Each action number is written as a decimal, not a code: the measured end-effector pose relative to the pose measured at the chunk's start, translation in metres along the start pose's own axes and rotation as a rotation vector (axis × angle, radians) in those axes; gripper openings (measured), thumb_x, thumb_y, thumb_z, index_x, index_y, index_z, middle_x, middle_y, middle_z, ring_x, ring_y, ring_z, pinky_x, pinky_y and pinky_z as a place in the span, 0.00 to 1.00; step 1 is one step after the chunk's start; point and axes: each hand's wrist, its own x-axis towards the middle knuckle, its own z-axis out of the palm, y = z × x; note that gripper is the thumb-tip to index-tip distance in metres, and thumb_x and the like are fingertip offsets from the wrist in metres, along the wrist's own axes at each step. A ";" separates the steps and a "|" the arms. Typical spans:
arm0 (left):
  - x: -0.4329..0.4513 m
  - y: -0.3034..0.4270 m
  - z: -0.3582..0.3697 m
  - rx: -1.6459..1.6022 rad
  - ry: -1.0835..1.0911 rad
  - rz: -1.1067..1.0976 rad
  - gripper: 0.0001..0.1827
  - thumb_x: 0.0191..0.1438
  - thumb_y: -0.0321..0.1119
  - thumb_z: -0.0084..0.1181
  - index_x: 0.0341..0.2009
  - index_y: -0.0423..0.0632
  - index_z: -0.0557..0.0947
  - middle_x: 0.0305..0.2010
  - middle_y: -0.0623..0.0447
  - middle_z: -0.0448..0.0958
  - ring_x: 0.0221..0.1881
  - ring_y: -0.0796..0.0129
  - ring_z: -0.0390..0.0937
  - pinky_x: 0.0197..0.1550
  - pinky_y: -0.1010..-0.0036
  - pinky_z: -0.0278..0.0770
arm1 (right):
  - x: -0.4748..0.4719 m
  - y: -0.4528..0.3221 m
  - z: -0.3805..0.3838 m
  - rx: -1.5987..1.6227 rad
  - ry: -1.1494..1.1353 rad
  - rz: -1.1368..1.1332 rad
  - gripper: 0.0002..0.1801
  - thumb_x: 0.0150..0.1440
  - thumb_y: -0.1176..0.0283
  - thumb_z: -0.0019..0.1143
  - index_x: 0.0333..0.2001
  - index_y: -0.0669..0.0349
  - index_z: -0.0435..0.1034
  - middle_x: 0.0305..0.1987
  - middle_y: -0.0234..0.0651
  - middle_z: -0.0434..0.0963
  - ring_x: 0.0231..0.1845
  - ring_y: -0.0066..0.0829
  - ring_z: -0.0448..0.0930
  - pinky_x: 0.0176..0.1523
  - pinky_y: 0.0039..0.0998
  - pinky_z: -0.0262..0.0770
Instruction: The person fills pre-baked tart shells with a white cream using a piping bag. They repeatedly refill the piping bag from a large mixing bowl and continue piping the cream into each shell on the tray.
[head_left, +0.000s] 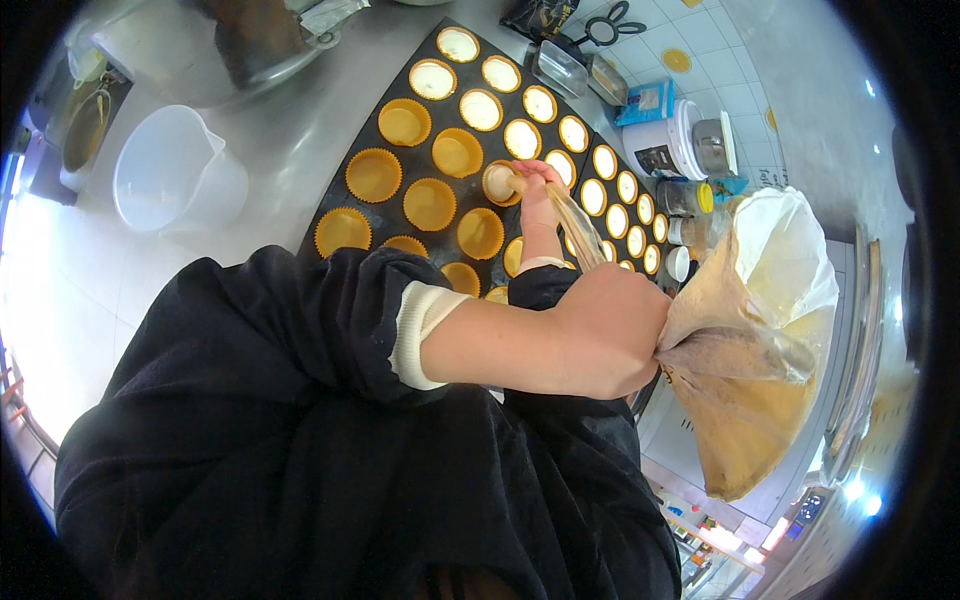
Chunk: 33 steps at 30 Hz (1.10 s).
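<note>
My left hand (619, 330), its forearm crossing the view, is a fist around the gathered upper part of a clear piping bag (585, 232). The bag's wide open top (780, 270) spreads to the right of the fist, smeared with tan and pale batter. My right hand (538, 187) is farther off, partly hidden, with its fingers around the narrow lower end. The bag's tip is over a fluted orange-brown cup (500, 184), with pale filling in it. More cups stand in a dark baking tray (390, 161). Those behind and to the right hold white filling; nearer cups, such as one (373, 175), show none.
Another dark tray of white-filled cups (616, 220) adjoins on the right. A translucent plastic jug (176, 169) and a large metal bowl (195, 45) stand left. Clear containers (561, 67), a white tub (660, 139) and a yellow-lidded jar (682, 196) line the tiled wall.
</note>
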 end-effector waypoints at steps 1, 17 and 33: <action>0.000 -0.001 0.001 -0.002 0.017 0.001 0.06 0.35 0.32 0.55 0.19 0.42 0.80 0.20 0.41 0.76 0.26 0.47 0.76 0.32 0.61 0.73 | 0.000 0.000 0.001 0.054 0.019 0.034 0.12 0.51 0.86 0.36 0.33 0.68 0.70 0.36 0.45 0.78 0.40 0.33 0.79 0.45 0.30 0.75; -0.003 0.000 -0.008 0.175 0.027 -0.187 0.09 0.37 0.32 0.54 0.19 0.39 0.80 0.22 0.39 0.76 0.30 0.48 0.77 0.35 0.62 0.74 | 0.008 -0.009 0.016 -0.005 0.218 0.084 0.10 0.47 0.87 0.34 0.22 0.59 0.61 0.17 0.30 0.65 0.17 0.22 0.65 0.21 0.22 0.62; 0.015 -0.014 0.001 0.056 0.072 -0.171 0.15 0.44 0.38 0.51 0.22 0.38 0.80 0.25 0.40 0.76 0.32 0.46 0.76 0.37 0.62 0.73 | 0.047 0.025 -0.009 0.644 0.231 0.194 0.05 0.48 0.83 0.37 0.28 0.63 0.61 0.21 0.35 0.65 0.22 0.32 0.68 0.31 0.29 0.68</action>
